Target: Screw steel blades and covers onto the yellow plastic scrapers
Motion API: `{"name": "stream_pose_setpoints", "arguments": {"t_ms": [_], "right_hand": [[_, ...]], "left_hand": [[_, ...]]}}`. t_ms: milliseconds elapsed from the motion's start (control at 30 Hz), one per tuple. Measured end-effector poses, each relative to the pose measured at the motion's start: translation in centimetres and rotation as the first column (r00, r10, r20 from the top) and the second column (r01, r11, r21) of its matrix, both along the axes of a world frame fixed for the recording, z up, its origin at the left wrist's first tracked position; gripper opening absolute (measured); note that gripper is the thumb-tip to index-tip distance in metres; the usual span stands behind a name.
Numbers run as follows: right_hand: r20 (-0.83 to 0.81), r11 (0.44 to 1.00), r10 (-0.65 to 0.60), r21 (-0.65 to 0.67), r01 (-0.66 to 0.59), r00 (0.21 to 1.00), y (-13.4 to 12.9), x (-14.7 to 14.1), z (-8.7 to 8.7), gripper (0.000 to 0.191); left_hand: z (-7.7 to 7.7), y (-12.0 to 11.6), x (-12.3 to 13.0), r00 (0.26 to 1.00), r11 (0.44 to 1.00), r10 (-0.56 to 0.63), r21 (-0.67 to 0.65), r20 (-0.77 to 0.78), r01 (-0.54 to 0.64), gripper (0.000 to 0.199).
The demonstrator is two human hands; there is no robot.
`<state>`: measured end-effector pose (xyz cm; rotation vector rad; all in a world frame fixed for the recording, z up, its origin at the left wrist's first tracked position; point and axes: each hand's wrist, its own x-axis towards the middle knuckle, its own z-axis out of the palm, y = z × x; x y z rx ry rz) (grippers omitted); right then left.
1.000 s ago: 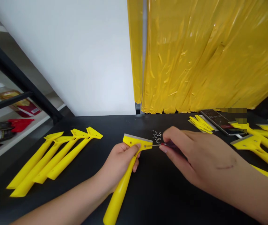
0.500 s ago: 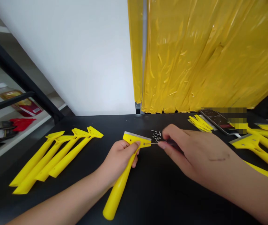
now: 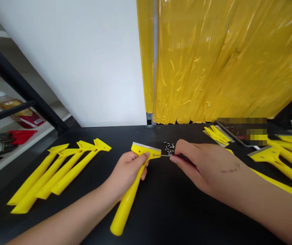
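My left hand (image 3: 130,166) grips a yellow scraper (image 3: 126,207) just below its head, thumb laid on the head's face and the long handle slanting toward me. A metal blade (image 3: 146,146) runs along the head's far edge. My right hand (image 3: 199,161) is closed on a screwdriver (image 3: 165,156), whose thin shaft reaches left to the right-hand screw hole of the head. The screwdriver's handle is mostly hidden in my fingers. Small loose screws and nuts (image 3: 168,148) lie on the black table just behind the shaft.
Several yellow scraper handles (image 3: 76,170) lie at the left. Scrapers with blades (image 3: 275,156) lie at the right, partly behind my right forearm. A phone (image 3: 232,131) and a stack of small yellow strips (image 3: 217,135) are at the back right. A shelf with a bottle (image 3: 20,109) stands left.
The whole view has shifted slightly, so everything sits a little further left. My hands keep the same hold, with the screwdriver tip still at the right screw hole.
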<state>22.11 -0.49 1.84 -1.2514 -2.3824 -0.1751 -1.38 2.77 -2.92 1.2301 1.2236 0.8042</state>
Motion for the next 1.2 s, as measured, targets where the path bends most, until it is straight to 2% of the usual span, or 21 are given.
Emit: {"name": "stream_pose_setpoints", "arguments": {"t_ms": [167, 233, 333, 433, 500, 533, 633, 733, 800, 933, 1100, 1200], "right_hand": [[-0.041, 0.999, -0.036, 0.004, 0.036, 0.999, 0.1, 0.1, -0.2, 0.010], [-0.010, 0.999, -0.052, 0.009, 0.052, 0.999, 0.2, 0.1, -0.2, 0.017], [-0.010, 0.994, -0.080, 0.075, 0.080, 0.997, 0.5, 0.2, -0.2, 0.015], [-0.026, 0.999, 0.006, 0.031, -0.005, 1.000, 0.8, 0.4, -0.1, 0.018], [0.011, 0.998, 0.055, -0.026, -0.055, 0.998, 1.0, 0.6, 0.0, 0.005], [0.031, 0.998, 0.065, -0.030, -0.064, 0.997, 1.2, 0.7, 0.0, 0.009], [0.056, 0.996, 0.035, 0.081, -0.039, 0.998, 1.4, 0.9, 0.0, 0.023], [0.060, 0.977, -0.020, 0.212, 0.007, 0.998, 1.5, 0.7, 0.0, 0.022], [0.083, 0.970, -0.026, 0.241, 0.005, 0.996, 1.4, 0.4, 0.0, 0.020], [0.109, 0.983, 0.005, 0.180, -0.025, 0.994, 1.1, 0.0, 0.1, 0.014], [0.072, 0.985, 0.004, 0.172, -0.016, 0.997, 0.8, 0.0, 0.3, 0.010], [0.079, 0.992, -0.010, 0.124, 0.001, 0.997, 0.6, 0.1, 0.3, 0.009]], "left_hand": [[0.1, 0.0, 0.1, 1.000, 1.000, 0.002, 0.007, -0.013, -0.002, 0.043], [0.1, 0.0, 0.1, 1.000, 1.000, 0.001, 0.016, -0.015, 0.000, 0.043], [0.2, 0.0, 0.1, 1.000, 0.999, -0.007, 0.031, -0.022, 0.008, 0.043], [0.2, 0.0, 0.0, 0.999, 0.999, -0.001, 0.050, -0.044, 0.003, 0.043], [0.1, 0.1, 0.0, 0.998, 0.998, 0.007, 0.062, -0.065, -0.003, 0.044], [0.1, 0.1, -0.1, 0.997, 0.998, 0.010, 0.067, -0.075, -0.005, 0.044], [0.0, 0.2, -0.1, 0.995, 0.996, 0.011, 0.084, -0.095, -0.003, 0.046], [-0.1, 0.1, -0.1, 0.994, 0.995, -0.001, 0.100, -0.111, 0.012, 0.046], [-0.1, 0.0, -0.1, 0.993, 0.994, -0.001, 0.109, -0.120, 0.015, 0.047], [-0.2, 0.1, -0.2, 0.991, 0.993, 0.010, 0.114, -0.133, 0.005, 0.047], [-0.2, 0.2, -0.3, 0.988, 0.994, 0.005, 0.111, -0.152, 0.012, 0.048], [-0.3, 0.2, -0.3, 0.986, 0.993, -0.002, 0.115, -0.168, 0.022, 0.049]]}}
